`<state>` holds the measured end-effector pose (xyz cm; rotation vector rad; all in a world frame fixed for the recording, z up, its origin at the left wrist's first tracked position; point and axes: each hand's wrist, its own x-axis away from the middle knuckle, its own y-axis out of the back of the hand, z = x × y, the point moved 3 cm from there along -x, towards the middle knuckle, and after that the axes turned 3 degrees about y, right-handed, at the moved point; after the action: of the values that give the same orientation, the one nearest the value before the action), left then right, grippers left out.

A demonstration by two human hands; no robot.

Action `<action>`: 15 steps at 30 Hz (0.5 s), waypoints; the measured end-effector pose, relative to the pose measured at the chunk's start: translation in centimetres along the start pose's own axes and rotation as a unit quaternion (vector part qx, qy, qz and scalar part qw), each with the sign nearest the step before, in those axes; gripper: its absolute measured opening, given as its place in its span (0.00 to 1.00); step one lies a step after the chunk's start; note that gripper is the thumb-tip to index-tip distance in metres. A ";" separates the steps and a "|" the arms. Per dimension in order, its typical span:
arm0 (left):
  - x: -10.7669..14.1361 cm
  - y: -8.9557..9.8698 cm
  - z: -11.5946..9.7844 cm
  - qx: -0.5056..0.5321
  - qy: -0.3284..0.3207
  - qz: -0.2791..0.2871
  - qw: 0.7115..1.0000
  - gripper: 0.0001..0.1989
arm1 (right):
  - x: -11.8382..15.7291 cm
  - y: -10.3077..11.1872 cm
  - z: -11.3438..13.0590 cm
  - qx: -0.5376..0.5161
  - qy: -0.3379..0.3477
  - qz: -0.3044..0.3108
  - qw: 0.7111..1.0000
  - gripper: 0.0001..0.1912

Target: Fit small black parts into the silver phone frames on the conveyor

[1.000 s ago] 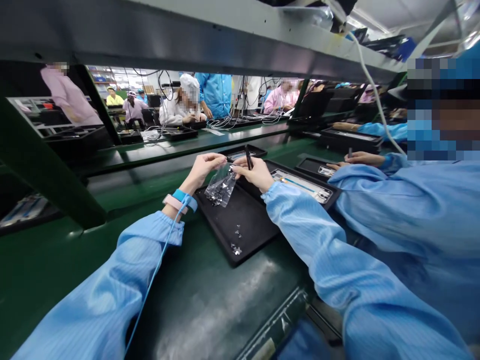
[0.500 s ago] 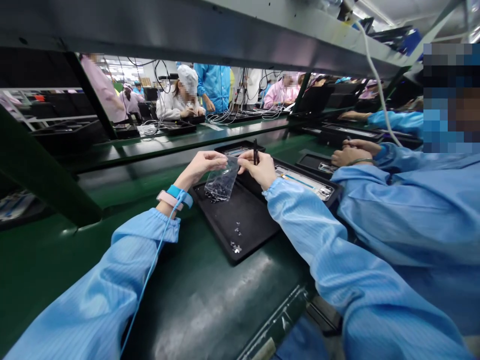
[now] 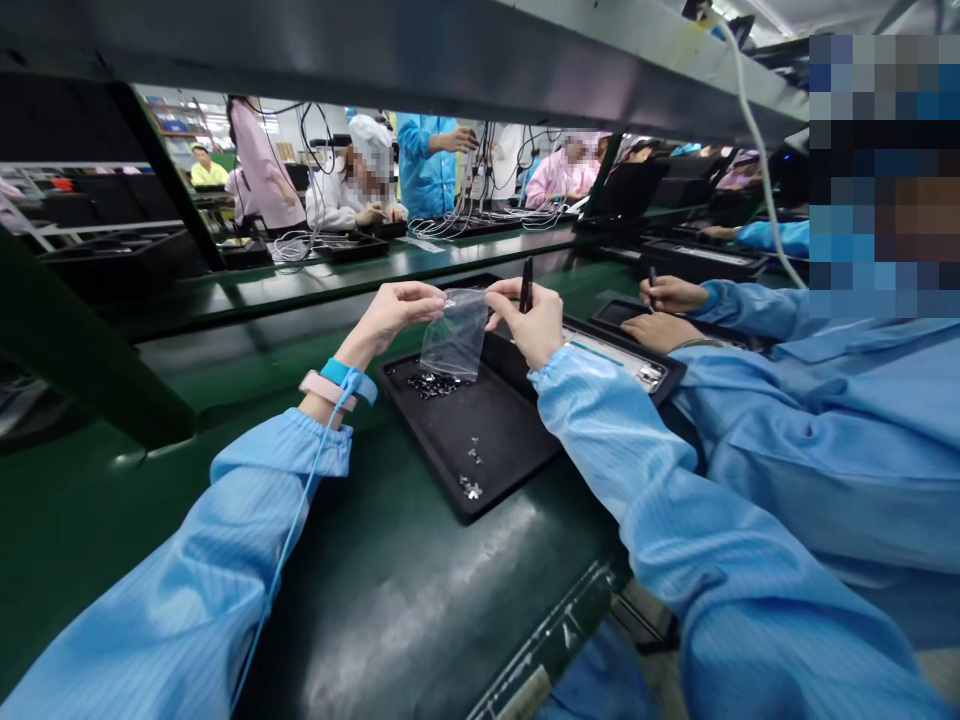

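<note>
Green bench (image 3: pixel 75 530) stretching left from edge of black tray (image 3: pixel 514 430), plastic bag (image 3: pixel 456 335) above

Beyond the left hand (image 3: pixel 394 314) is a person in white (image 3: pixel 335 206); above it, a grey beam (image 3: pixel 375 65). Right of the right hand (image 3: pixel 538 325) hangs a pale cord (image 3: pixel 761 160).

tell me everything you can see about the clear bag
The clear bag looks like thin, creased, glossy plastic, see-through enough to show dark shapes behind it. The left hand pinches its upper left corner, the right hand its upper right. It hangs over the black tray, its lower edge by a pile of small pieces; whether it touches them is unclear.
</note>
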<state>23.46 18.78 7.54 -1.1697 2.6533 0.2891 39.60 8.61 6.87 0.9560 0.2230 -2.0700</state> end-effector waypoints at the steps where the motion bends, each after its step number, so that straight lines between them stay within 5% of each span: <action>1: 0.0 -0.1 0.0 -0.005 -0.007 -0.003 1.000 0.13 | 0.0 0.0 0.0 0.003 0.002 -0.001 1.000 0.08; 7: 0.1 -0.3 -1.0 -0.058 -0.066 -0.039 0.995 0.09 | 0.4 0.3 0.6 0.011 0.042 -0.035 0.998 0.09; 15: 0.4 -0.7 -2.2 -0.113 -0.107 -0.051 0.986 0.07 | 0.9 -0.2 0.4 0.030 0.056 -0.005 0.998 0.11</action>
<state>23.40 17.45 9.47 -1.2560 2.4130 0.6726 38.91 8.06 6.47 1.1103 0.2251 -2.0453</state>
